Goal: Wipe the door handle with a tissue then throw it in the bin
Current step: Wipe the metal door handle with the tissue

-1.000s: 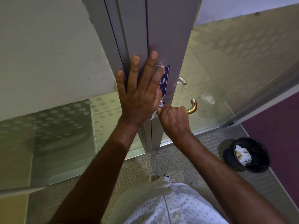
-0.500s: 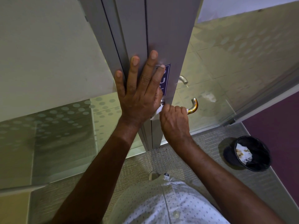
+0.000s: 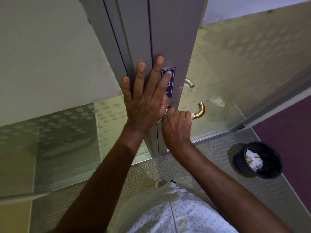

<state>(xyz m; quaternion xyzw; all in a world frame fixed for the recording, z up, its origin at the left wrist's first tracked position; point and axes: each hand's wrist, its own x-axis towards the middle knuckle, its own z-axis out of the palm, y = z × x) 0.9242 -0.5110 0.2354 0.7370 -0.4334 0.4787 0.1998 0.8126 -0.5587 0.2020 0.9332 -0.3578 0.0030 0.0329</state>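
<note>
Glass-partitioned office entry, carpeted, dim and even light.

You're looking at a grey metal frame post running top to bottom through the centre. Left of it you've got a glass partition with a frosted upper band and a dot-pattern film fading to clear lower down. Right of it, more dotted glass, angled away from you. A blue sign plate sits on the post. Floor near you is grey-beige ribbed carpet; it changes to purple carpet at far right, split by a pale strip.
</note>
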